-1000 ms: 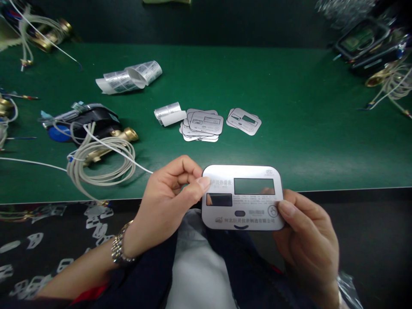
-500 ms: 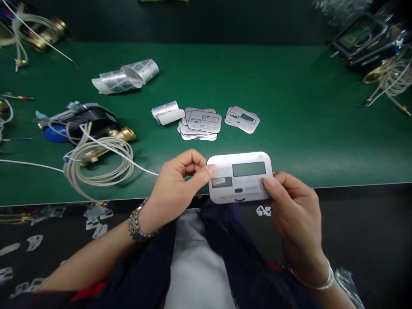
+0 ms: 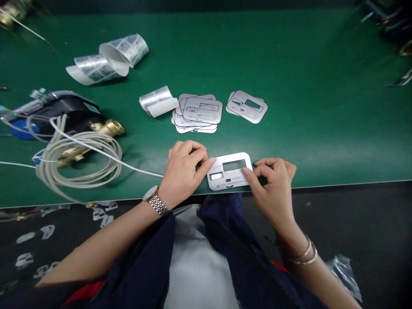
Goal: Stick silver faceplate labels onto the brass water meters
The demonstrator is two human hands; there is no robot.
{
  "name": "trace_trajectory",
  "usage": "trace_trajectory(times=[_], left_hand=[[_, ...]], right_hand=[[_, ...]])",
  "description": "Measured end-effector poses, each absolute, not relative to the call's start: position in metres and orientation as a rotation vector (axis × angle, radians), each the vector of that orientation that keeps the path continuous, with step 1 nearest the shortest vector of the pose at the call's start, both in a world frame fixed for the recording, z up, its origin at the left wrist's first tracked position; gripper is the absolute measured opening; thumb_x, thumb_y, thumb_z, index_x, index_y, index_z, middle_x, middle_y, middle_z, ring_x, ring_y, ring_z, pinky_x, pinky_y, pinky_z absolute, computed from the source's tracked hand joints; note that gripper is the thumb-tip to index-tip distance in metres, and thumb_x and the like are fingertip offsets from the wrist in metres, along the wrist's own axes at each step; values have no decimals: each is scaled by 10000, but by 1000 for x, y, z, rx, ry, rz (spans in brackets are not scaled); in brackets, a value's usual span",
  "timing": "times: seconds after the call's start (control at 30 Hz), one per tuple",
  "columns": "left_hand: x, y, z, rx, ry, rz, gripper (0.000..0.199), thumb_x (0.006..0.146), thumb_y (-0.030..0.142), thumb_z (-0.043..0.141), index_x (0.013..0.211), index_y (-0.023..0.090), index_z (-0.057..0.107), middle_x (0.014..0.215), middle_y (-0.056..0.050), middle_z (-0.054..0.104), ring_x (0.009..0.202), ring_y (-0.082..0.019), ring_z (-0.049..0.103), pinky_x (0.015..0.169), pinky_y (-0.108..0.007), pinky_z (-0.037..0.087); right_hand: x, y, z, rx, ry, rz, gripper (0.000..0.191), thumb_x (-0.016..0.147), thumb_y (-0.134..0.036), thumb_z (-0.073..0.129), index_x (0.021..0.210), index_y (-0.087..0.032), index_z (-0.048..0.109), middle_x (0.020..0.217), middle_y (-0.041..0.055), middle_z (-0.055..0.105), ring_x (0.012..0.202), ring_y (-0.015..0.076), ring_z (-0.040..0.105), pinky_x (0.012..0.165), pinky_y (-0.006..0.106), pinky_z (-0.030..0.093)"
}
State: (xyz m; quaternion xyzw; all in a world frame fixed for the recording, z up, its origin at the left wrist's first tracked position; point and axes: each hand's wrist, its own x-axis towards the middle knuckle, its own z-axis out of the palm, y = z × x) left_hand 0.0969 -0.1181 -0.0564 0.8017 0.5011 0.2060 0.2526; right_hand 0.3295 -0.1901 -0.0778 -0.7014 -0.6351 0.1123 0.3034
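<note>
Two bare hands steady a silver meter faceplate [image 3: 230, 174] at the front edge of a green workbench [image 3: 305, 86], its windows and printed side turned up. The left hand [image 3: 184, 166] pinches the upper left corner, thumb on the face; the right hand [image 3: 275, 182] has its thumb over the right end, fingers curled at the edge. Both grips look clamped on the plate, though the fingers' reach underneath is hidden, and whether the plate rests on the bench or floats just above it cannot be told.

So close to the edge, a loosened pinch could send the plate toward the lap or the dark floor. Uneven pressure from the two hands could bend it, most likely around the cut-out windows, and the thumbs could smudge the print.

A white lead [image 3: 141, 171] passes out of sight at the left hand; a snag there could drag the coiled cable [image 3: 48, 163] and the brass-fitted meter [image 3: 69, 109] at left. Beyond the hands lie a loose stack of faceplates [image 3: 202, 116], a small curled label strip [image 3: 157, 99] touching or nearly touching it, and an overlapping pair of faceplates [image 3: 254, 116]; a careless forward reach could scatter them.
</note>
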Motion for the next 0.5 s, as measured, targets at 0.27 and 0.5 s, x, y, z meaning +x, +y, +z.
trace_trajectory(times=[0.27,0.5], left_hand=[[99,-121,-70,2306,1461,489,322,1028,429,574,830,200,682,1308,-120,568,1182,-305,477,980,-507,369],[104,-120,-69,2312,1519,394,333,1017,484,572,860,223,704,1303,-122,534,1156,-325,444,921,-510,348]], right_hand=[[331,-190,-74,-1915,-1761,326,333,958,-376,703,685,-220,593,1018,99,612,1090,313,469,948,505,365],[335,-189,-69,-1935,-1797,397,335,964,-371,702,688,-217,589,1002,105,609,1059,314,493,947,527,354]])
